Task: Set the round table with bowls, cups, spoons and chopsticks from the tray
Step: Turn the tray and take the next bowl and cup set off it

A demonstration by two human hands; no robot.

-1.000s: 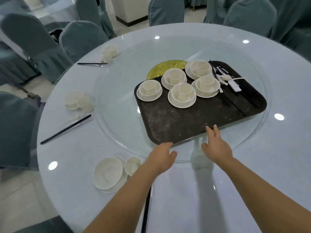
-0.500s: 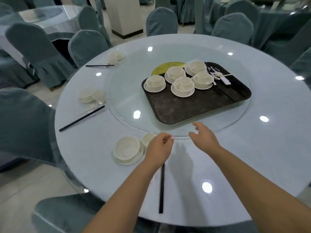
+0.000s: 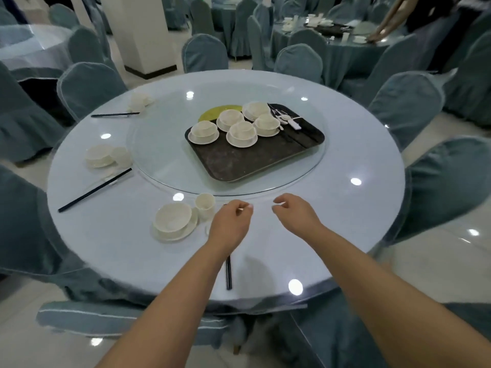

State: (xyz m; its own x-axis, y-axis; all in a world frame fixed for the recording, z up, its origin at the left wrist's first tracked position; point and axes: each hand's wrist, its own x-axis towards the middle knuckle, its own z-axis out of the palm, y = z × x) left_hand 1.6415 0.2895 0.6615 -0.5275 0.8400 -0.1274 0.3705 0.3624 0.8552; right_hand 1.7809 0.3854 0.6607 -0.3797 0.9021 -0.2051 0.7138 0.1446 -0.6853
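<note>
Standing farther back than a second ago: whole round table (image 3: 332, 235) now visible, three places laid. Tray (image 3: 265, 160) on glass turntable (image 3: 159, 155), well out of reach, still carrying five bowl-and-cup sets plus spoons and chopsticks. Left hand (image 3: 229, 225) and right hand (image 3: 297, 216) withdrawn from tray edge, loosely curled, holding nothing. Judged: moving to next seat.

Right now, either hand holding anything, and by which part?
Right hand holds nothing, fingers loosely curled. Left hand cannot be told: curled above the black chopsticks, something pale at its fingertips.
</note>
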